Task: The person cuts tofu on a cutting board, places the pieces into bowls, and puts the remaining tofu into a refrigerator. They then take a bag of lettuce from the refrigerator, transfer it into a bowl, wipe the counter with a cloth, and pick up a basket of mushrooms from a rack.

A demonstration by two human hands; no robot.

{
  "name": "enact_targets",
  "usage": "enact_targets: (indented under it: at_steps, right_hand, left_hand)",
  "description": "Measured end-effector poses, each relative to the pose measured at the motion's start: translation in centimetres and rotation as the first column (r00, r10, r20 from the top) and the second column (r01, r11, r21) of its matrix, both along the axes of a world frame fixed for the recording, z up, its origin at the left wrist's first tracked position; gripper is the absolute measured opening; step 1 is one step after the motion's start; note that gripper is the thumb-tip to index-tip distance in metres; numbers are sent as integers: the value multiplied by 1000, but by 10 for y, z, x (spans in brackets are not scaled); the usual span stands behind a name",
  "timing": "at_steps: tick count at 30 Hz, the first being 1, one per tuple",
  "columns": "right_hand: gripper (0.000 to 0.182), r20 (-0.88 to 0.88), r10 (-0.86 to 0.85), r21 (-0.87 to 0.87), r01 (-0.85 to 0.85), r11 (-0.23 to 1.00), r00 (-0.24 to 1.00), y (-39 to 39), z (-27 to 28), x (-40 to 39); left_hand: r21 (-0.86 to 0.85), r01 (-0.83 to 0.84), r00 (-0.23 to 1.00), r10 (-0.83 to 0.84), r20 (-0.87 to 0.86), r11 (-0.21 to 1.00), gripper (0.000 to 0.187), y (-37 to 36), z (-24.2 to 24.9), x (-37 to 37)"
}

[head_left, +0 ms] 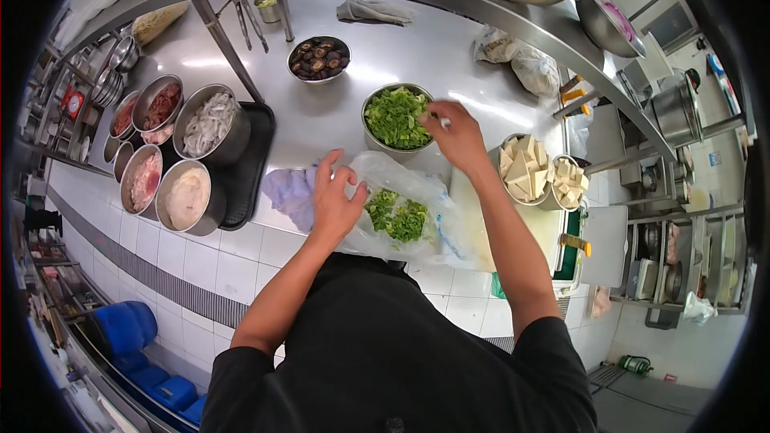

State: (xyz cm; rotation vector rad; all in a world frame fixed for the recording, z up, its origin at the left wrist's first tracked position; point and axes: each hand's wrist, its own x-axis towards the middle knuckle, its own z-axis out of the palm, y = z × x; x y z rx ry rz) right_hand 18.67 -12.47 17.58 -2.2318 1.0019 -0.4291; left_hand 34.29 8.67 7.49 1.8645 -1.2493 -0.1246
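In the head view, my left hand (337,200) is over the near side of the steel table (309,124), its fingers curled and apart, beside the left edge of a clear plastic bag (449,228). Chopped greens (397,216) lie in the bag, to the right of those fingers. A pale purple cloth (289,192) lies just left of them.

My right hand (453,132) is at the right rim of a metal bowl (387,145) filled with leafy greens (396,116); its fingers are bent inward, and I cannot tell whether they meet or pinch anything. Right of and nearer me than these fingers, a metal container (531,202) holds pale wedges (525,167). Beyond my left fingers, a smaller bowl (320,78) holds dark brown pieces (321,58). Well left of my left fingers, a black tray (261,140) sits beside metal containers of pale and reddish food
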Motion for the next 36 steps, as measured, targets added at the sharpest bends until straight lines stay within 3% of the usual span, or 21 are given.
enact_targets:
  at_steps: [1,3,5,7,8,9,10,12,14,16,20,23,25,26,28,32,34,35,36]
  right_hand:
    - [59,33,9,107,-12,994,999,14,1,-14]
    - [55,-114,134,-40,-139,989,984,48,-13,-40]
    - [52,-171,66,-77,-80,994,983,73,-54,-46]
    - [50,-223,-19,-128,-10,992,975,64,-114,-49]
    - [47,-172,-10,-21,7,1000,985,48,-154,-50]
    - [43,-117,-2,84,12,996,993,40,-156,-46]
    - [43,-109,-9,84,18,996,994,33,-158,-47]
    - [34,127,-120,323,74,943,985,26,-154,-53]
    - [30,206,-125,285,63,957,971,35,-111,-63]
    - [24,369,-120,275,15,961,922,42,-79,-73]
    - [24,265,-31,194,-22,981,964,51,-67,-79]
    - [26,339,-104,175,45,983,935,61,-58,-79]
    - [35,290,-97,232,28,972,952,52,-67,-76]
    - [35,296,-99,224,32,974,950,51,-75,-75]
    - [46,218,-245,-48,261,964,945,51,-106,-73]
    - [58,16,-282,-23,282,959,959,46,-168,-72]
    - [51,-53,-305,169,310,936,951,37,-182,-66]
    - [51,-52,-303,167,307,937,952,36,-181,-66]
    - [46,87,-317,333,272,903,945,39,-163,-65]
  left_hand:
    - [-62,-33,996,28,-82,998,37,1,-1,0]
    - [8,-73,995,73,-75,997,43,-7,4,-4]
    - [77,-99,993,104,-58,992,50,-18,-2,0]
    - [550,102,962,58,-265,829,60,-38,-40,16]
    - [549,110,964,45,-262,829,60,-46,-54,18]
    - [572,132,964,29,-264,810,59,-52,-56,20]
    - [597,152,964,14,-264,788,58,-56,-58,22]
    - [527,193,954,-34,-297,828,52,-58,-43,21]
    - [452,231,938,-73,-340,862,46,-49,-9,16]
    - [189,391,812,-241,-531,901,37,-38,24,14]
    - [187,308,890,-213,-403,933,33,-26,50,9]
    - [79,326,842,-251,-477,942,40,-18,45,7]
    - [43,218,945,-200,-259,975,60,-25,32,8]
    - [37,223,945,-207,-253,974,60,-26,27,8]
    - [268,12,996,11,-87,963,79,-20,13,4]
    - [381,-77,989,118,-86,921,86,-25,-34,14]
    - [423,80,933,81,-350,903,74,-32,-54,27]
    - [421,77,933,83,-349,904,74,-32,-55,28]
    - [343,138,887,38,-461,929,66,-32,-40,25]
